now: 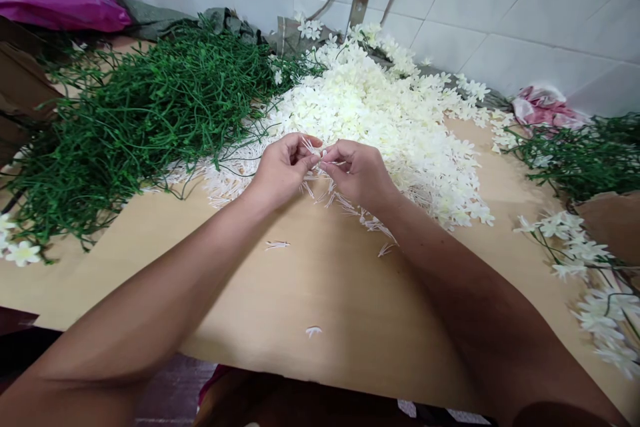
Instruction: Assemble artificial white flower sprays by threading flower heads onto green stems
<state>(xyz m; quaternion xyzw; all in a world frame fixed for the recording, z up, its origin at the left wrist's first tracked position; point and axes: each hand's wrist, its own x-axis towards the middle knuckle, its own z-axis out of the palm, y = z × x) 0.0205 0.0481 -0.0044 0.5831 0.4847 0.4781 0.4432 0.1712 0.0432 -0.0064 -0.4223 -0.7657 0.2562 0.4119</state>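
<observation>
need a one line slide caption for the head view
Left hand and right hand pinching thin white pieces, with green stems and white flowers heaped beyond.

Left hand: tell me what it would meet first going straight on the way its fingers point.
The left hand points across at the right hand; beyond the small white piece at its own fingertips, that hand would probably come first, though the depth between them is unclear.

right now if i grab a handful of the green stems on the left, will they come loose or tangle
The green stems will likely tangle and lift as a clump, since they criss-cross throughout the heap. They are probably bendy yet springy, as many curve. Being so thin, a handful should feel light.
</observation>
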